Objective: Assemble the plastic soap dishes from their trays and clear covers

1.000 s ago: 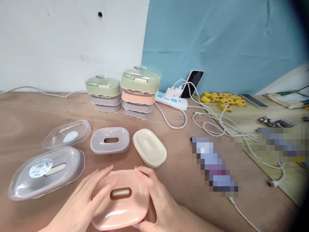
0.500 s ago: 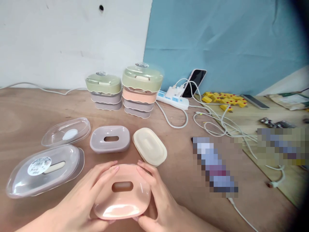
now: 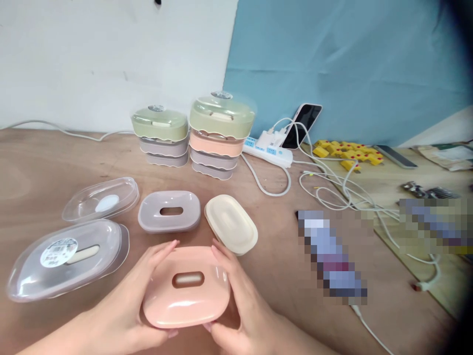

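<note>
Between both hands is a peach soap box part, oval-cornered, glossy and dished, with an oblong slot at its middle. My left hand grips its left side, fingertips at the far rim and thumb under the near edge. My right hand grips the right side the same way. Just beyond the hands lie a lilac slotted dish and a cream oval tray. To the left rests a lilac box with a clear lid and a round label; behind it is a loose clear lid.
Two stacks of boxes, a shorter one and a taller one, stand near the wall. Right of them are a power strip, a leaning phone, tangled white cables and yellow pieces. A pixelated device lies at right.
The peach part has tilted slightly in my hands, and a pale strip now shows through its slot. Both hands keep their hold. The view has shifted a little.
</note>
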Motion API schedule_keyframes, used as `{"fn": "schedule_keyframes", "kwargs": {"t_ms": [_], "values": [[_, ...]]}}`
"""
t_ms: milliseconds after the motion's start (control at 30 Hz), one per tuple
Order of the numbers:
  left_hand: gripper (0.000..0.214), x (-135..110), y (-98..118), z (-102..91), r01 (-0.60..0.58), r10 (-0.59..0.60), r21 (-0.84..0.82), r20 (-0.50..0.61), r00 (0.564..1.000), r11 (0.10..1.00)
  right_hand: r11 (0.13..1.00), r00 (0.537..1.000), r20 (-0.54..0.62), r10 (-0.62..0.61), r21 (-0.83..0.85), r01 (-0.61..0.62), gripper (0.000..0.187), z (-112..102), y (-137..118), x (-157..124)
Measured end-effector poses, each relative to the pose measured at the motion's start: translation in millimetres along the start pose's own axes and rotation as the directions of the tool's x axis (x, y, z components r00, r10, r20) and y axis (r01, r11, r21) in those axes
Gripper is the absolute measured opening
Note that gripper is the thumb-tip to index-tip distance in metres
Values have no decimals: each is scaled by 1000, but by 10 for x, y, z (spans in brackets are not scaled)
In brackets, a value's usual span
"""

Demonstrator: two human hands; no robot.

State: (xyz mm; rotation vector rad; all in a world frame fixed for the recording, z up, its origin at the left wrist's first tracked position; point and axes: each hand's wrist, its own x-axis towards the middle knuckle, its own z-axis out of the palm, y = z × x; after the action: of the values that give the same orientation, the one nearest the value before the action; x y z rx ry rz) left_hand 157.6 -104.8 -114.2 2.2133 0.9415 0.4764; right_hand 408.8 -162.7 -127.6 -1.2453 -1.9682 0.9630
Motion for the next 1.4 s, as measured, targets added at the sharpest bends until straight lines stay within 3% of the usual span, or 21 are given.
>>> {"fn": "schedule_keyframes", "kwargs": {"t_ms": [333, 467, 600, 733, 867, 933, 1033, 1100, 1167, 1200, 1233, 1300, 1400], "values": [[111, 41, -70, -31, 35, -34, -44, 36, 999, 998, 999, 1000, 3, 18, 51, -18, 101, -25, 11, 45], [107, 28, -64, -3, 64, -61, -55, 51, 997, 996, 1000, 1000, 6, -4, 21, 3, 106, -50, 28, 72], [98, 2, -120, 63, 59, -59, 33, -7, 998, 998, 996, 997, 0, 74, -51, -74, 100, -28, 32, 72], [102, -16, -198, 136, 64, -64, 116, -3, 998, 991, 989, 995, 5, 103, -105, -102, 103, 6, 57, 51], [109, -54, -88, 116, -1, 3, 162, -10, 1000, 987, 990, 996, 7, 84, -111, -83, 104, 30, 104, 45], [101, -51, 43, -20, -77, 93, 214, -68, 993, 974, 993, 997, 4, 77, -95, -76, 105, 38, 123, 49], [70, 54, 182, -454, -160, 220, 334, -151, 964, 929, 994, 997, 3, 81, -71, -80, 106, 43, 145, 52], [53, 183, 143, -834, -69, 155, 470, -148, 977, 880, 994, 996, 17, 89, -60, -87, 105, 45, 164, 46], [48, 312, -6, -1174, 79, 11, 598, -146, 989, 798, 995, 996, 26, 88, -45, -87, 106, 53, 187, 37], [41, 364, -104, -1300, 165, -45, 648, -198, 979, 743, 995, 995, 29, 93, -37, -91, 106, 58, 198, 33], [37, 405, -202, -1387, 202, -93, 694, -192, 977, 691, 995, 995, 28, 101, -29, -100, 106, 64, 205, 29], [29, 454, -361, -1450, 200, -191, 716, -95, 977, 669, 993, 993, 24, 118, -15, -117, 106, 71, 203, 27], [30, 480, -427, -1381, 159, -219, 753, -20, 976, 639, 988, 987, 29, 156, -14, -156, 105, 55, 150, 35]]}}
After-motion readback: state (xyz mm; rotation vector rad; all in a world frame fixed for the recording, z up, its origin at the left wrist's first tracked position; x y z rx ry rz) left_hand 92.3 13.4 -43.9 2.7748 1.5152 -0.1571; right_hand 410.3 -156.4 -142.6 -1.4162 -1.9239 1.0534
